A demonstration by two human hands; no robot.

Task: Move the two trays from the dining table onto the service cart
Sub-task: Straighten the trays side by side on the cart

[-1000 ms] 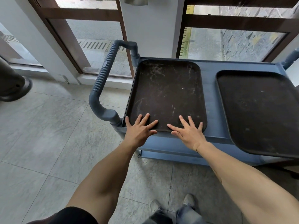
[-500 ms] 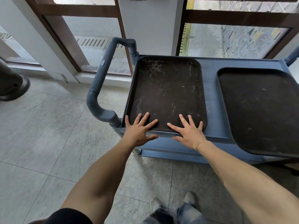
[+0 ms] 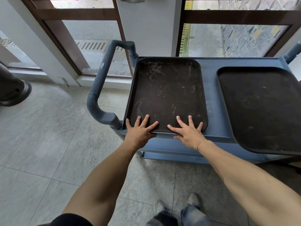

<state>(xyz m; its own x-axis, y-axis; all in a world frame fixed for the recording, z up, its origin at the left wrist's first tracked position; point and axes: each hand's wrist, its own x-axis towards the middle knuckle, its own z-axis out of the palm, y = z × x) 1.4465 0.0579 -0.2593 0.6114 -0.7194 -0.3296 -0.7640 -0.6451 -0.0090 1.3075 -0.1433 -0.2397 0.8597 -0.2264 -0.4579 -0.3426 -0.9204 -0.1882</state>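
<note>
A dark scratched tray (image 3: 166,90) lies on the left half of the blue service cart (image 3: 210,101). Both of my hands are at its near edge. My left hand (image 3: 140,131) has its fingers spread flat on the tray's near left corner, with the thumb under the rim. My right hand (image 3: 189,131) does the same at the near right, thumb tucked below the edge. A second dark tray (image 3: 263,108) rests on the cart's right half, and its near end sticks out past the cart's front edge.
The cart's ribbed grey handle (image 3: 101,85) juts out to the left. Glass doors with brown frames (image 3: 68,39) and a white pillar (image 3: 146,30) stand behind the cart. A dark round base (image 3: 14,90) sits on the tiled floor at far left. My shoes (image 3: 175,204) show below.
Both thumbs have slipped from beside the tray's near rim to under it. The trays and cart have hardly shifted, and the view has dipped slightly.
</note>
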